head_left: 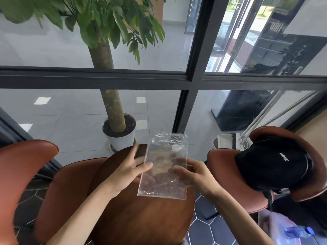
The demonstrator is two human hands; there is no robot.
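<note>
Head view: we saw left hand [130,167] and right hand [193,172] pinching the clear bag [162,184]; regrip advised nearer its mouth, beyond fingertips.

bright daylight pours in through the panes of the window frame [106,78], strongest at upper right. the floor tiles [70,121] beyond carry pale square reflections. the clear bag [164,156] glints with small highlights. the leaves [21,11] at upper left are motion-blurred, the left chair [21,165] soft. the wide lens bends straight lines near the edges.
</note>
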